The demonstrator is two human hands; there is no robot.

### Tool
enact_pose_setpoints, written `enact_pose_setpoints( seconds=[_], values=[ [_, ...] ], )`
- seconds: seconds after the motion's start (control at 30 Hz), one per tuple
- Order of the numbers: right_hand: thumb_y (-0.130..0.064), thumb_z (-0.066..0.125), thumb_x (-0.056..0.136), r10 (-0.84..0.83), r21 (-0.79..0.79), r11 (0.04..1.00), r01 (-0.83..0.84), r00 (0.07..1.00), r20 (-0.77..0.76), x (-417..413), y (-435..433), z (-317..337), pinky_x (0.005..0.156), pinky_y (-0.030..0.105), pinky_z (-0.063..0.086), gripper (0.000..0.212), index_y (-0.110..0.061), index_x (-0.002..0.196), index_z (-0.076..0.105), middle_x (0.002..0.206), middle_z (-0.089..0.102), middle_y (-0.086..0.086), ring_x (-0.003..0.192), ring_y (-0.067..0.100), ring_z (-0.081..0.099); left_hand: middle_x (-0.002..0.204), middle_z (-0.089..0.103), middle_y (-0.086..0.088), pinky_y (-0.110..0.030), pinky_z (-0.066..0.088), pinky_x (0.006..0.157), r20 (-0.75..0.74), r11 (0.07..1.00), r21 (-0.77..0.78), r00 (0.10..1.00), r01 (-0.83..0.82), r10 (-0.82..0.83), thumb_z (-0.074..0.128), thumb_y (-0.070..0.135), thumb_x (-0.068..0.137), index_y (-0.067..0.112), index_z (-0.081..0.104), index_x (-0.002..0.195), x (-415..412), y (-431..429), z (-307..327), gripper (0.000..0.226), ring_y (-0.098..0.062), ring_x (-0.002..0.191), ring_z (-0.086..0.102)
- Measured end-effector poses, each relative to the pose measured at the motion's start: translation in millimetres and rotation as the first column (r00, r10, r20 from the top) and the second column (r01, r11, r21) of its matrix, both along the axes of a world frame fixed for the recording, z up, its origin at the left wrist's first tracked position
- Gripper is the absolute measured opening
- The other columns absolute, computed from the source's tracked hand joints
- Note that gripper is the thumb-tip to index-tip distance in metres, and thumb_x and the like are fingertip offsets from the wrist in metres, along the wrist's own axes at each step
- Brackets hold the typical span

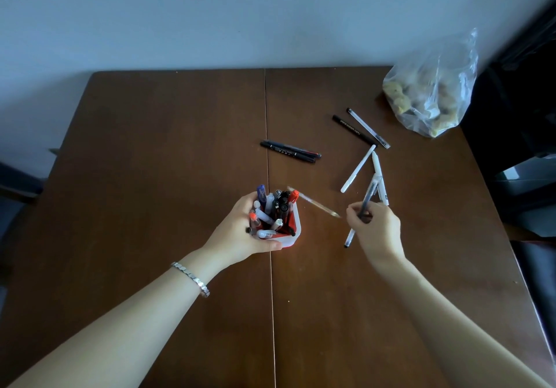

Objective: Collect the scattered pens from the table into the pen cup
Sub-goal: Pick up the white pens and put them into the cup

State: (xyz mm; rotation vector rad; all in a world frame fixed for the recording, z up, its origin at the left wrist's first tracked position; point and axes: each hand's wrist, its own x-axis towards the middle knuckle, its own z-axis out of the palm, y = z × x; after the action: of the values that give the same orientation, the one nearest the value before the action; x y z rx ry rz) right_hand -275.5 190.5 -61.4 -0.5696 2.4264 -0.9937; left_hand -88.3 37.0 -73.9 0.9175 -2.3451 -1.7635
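Note:
A red and white pen cup (293, 232), crammed with several pens, stands at the table's middle. My left hand (240, 231) wraps around its left side and front. My right hand (376, 228) is to the right of the cup, its fingers closed on a clear pen with a dark core (365, 199) that slants up and away. A blurred clear pen (316, 204) lies or moves between cup and right hand. Two black markers (290, 150) lie behind the cup. Two white pens (358, 168) (379, 178) and two more pens (353, 128) (368, 127) lie farther right.
The brown wooden table (150, 161) has a seam running down its middle. A clear plastic bag (433, 86) with yellowish contents sits at the back right corner. Dark furniture (526, 116) stands past the right edge. A pale wall is behind.

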Motion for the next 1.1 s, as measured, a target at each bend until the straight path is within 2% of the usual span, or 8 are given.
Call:
enact_pose_setpoints(
  seconds=[0.23,0.4,0.5,0.57,0.67,0.77,0.87,1.1],
  values=[
    [-0.004,0.059,0.083,0.191,-0.001,0.981,-0.193,0.972,-0.134,1,1,14,0.059,0.004,0.04,0.011,-0.013,0.077,0.059,0.082,0.059,0.01,0.066,0.012,0.051,0.121,0.055,0.008,-0.038,0.05,0.097,0.031,1.0,-0.007,0.999,0.017,-0.017,0.083,0.027,0.065,0.03,0.046,0.12,4,-3,-6,0.066,-0.01,0.113,0.056],
    [-0.01,0.038,0.093,0.062,0.001,0.998,-0.063,0.985,0.162,-9,-3,10,0.048,0.012,0.042,0.019,-0.013,0.09,0.056,0.072,0.064,0.007,0.074,0.016,0.066,0.128,0.049,0.008,-0.039,0.047,0.102,0.077,1.0,0.008,0.997,0.02,-0.021,0.083,0.028,0.065,0.03,0.041,0.125,3,-1,0,0.073,-0.006,0.115,0.053],
    [-0.009,0.035,0.095,-0.002,-0.016,1.0,0.006,0.962,0.274,-16,-2,-2,0.053,0.026,0.04,0.025,-0.011,0.096,0.06,0.057,0.055,-0.006,0.092,0.039,0.066,0.14,0.026,0.019,-0.028,0.034,0.108,0.155,0.994,0.008,0.982,0.107,-0.107,0.088,0.023,0.061,0.033,0.018,0.142,4,-5,13,0.108,0.002,0.124,0.036],
    [-0.01,0.036,0.097,-0.033,-0.017,0.999,0.04,0.949,0.313,-22,-1,-8,0.056,0.025,0.041,0.026,-0.007,0.102,0.061,0.059,0.053,-0.003,0.081,0.033,0.065,0.141,0.014,0.024,-0.025,0.027,0.108,0.209,0.984,-0.018,0.963,0.179,-0.171,0.086,0.047,0.052,0.04,0.003,0.145,9,-18,25,0.125,0.004,0.13,0.022],
    [-0.012,0.04,0.096,-0.077,-0.024,0.996,0.092,0.931,0.357,-32,-4,-13,0.059,0.021,0.043,0.025,-0.005,0.108,0.061,0.063,0.052,0.002,0.06,0.015,0.052,0.14,0.038,0.021,-0.022,0.034,0.106,0.083,0.996,0.063,0.994,0.069,-0.074,0.055,0.085,0.054,0.049,0.026,0.132,4,-49,43,0.09,0.006,0.131,0.035],
    [-0.013,0.047,0.094,-0.089,-0.053,0.992,0.117,0.926,0.367,-40,-13,-17,0.056,0.017,0.045,0.017,-0.008,0.103,0.062,0.064,0.055,0.003,0.065,0.008,0.06,0.122,0.06,0.011,-0.03,0.044,0.1,0.122,0.983,-0.17,0.989,-0.063,0.084,0.045,0.054,0.089,0.036,0.051,0.121,-26,-81,37,0.037,-0.002,0.113,0.054],
    [-0.014,0.059,0.088,-0.124,-0.063,0.987,0.151,0.94,0.317,-43,-24,-22,0.043,0.007,0.04,0.008,-0.011,0.093,0.064,0.061,0.058,-0.001,0.054,0.006,0.057,0.114,0.062,0.006,-0.03,0.05,0.086,0.265,0.83,-0.518,0.961,0.207,-0.075,0.055,0.024,0.092,0.022,0.06,0.116,-68,-94,16,0.025,-0.009,0.101,0.057],
    [-0.017,0.07,0.08,-0.228,-0.108,0.959,0.264,0.937,0.266,-40,-33,-31,0.065,0.017,0.05,0.01,-0.025,0.078,0.064,0.072,0.067,-0.002,0.068,0.008,0.063,0.115,0.051,0.001,-0.031,0.037,0.09,0.49,0.416,-0.613,0.736,0.672,-0.467,0.059,0.027,0.089,0.019,0.059,0.11,-127,-87,-47,0.023,-0.018,0.106,0.043]
  ],
)
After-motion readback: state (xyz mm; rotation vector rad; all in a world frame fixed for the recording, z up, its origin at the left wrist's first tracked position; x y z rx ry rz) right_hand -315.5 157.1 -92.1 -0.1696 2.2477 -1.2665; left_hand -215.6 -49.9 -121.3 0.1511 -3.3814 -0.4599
